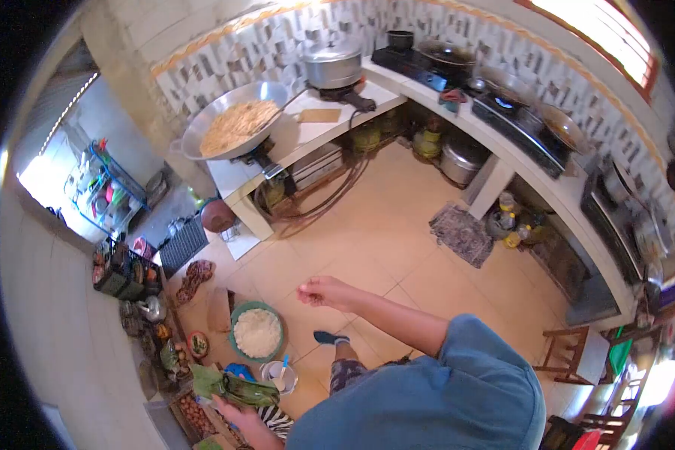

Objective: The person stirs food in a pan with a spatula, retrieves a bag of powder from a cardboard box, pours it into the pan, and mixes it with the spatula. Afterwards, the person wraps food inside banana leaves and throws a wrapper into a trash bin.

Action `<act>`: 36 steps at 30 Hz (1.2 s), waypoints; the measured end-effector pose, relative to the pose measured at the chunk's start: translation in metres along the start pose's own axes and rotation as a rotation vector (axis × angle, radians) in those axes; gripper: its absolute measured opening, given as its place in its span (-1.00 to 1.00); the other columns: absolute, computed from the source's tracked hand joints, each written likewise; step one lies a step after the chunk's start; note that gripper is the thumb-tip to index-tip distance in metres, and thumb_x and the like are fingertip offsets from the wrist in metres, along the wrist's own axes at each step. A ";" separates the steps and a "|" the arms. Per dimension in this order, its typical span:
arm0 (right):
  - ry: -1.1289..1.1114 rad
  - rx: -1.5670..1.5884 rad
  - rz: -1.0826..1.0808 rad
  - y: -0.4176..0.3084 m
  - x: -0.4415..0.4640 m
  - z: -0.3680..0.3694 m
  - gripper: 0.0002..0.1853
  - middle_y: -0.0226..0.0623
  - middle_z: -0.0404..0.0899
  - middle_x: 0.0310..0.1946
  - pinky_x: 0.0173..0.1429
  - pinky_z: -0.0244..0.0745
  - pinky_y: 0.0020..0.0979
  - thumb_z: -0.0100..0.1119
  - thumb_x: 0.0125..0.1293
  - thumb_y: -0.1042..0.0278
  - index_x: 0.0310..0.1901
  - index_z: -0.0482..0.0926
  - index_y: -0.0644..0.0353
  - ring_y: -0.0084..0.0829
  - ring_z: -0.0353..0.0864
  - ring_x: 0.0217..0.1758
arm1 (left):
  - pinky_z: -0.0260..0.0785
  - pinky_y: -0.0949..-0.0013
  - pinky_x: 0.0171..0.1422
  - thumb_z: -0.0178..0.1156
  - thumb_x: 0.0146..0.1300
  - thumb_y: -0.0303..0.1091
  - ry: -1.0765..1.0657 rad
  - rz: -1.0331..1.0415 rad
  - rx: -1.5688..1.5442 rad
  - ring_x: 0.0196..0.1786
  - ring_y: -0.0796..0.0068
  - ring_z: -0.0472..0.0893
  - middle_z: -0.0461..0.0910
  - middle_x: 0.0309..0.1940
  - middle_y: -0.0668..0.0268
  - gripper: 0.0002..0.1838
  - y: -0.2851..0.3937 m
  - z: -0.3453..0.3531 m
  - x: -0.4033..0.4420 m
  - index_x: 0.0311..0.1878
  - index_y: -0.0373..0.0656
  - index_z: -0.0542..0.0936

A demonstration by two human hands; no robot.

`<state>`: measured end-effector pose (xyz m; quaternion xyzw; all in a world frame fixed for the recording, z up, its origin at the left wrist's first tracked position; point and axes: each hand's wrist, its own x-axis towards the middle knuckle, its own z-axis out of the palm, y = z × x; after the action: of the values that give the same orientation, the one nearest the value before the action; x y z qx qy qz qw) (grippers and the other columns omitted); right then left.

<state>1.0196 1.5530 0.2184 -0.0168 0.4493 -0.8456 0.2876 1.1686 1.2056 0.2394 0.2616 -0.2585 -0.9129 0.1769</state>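
My left hand (236, 414) is at the lower left, closed on a folded bundle of green banana leaves (240, 389). Close to it are a green basin (281, 341) of white grated-looking food (257, 332) and a clear tub (286, 380) with a blue-handled utensil. My right hand (326, 292) reaches out over the tiled floor, its fingers curled together; whether anything is in them is hidden. Below it, one foot in a dark sock (328, 337) is on the floor.
A large wok (191, 142) of light brown food stands on the left counter, beside a lidded pot (333, 66). Stoves with pans (446, 56) line the right counter. A rag mat (461, 234) and a wooden stool (577, 356) are on the right. Crates (124, 274) stand left.
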 end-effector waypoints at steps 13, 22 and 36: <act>0.809 0.087 -0.027 -0.022 0.190 -0.198 -0.85 -0.43 0.53 -0.47 -0.41 0.35 -0.60 0.04 0.27 0.36 -0.19 0.56 0.17 -0.64 0.43 -0.49 | 0.26 -0.17 0.22 -0.14 0.36 -0.02 0.121 0.068 0.094 0.12 0.12 0.41 0.42 0.08 0.19 -0.53 0.022 0.231 0.349 0.19 -0.12 0.34; 0.739 -0.425 -0.011 -0.097 0.415 -0.200 -0.79 -0.42 0.59 -0.33 -0.22 0.42 -0.54 0.10 0.25 0.30 -0.13 0.55 0.16 -0.60 0.52 -0.32 | 0.23 -0.03 0.27 -0.18 0.39 -0.05 0.040 0.014 -0.016 0.10 0.10 0.42 0.41 0.10 0.10 -0.53 0.013 0.299 0.549 0.18 -0.21 0.34; -0.283 -0.777 0.034 -0.131 0.879 0.058 -0.74 -0.25 0.61 -0.35 -0.14 0.45 -0.43 0.12 0.18 0.22 -0.19 0.58 0.21 -0.47 0.57 -0.28 | 0.22 0.02 0.28 -0.20 0.37 0.02 0.444 0.345 -0.078 0.18 0.10 0.39 0.40 0.14 0.12 -0.46 0.129 0.273 0.681 0.20 -0.22 0.34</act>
<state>0.2416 1.1252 0.1517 -0.2328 0.6915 -0.5975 0.3326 0.4924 0.8937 0.2484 0.4002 -0.2189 -0.7989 0.3920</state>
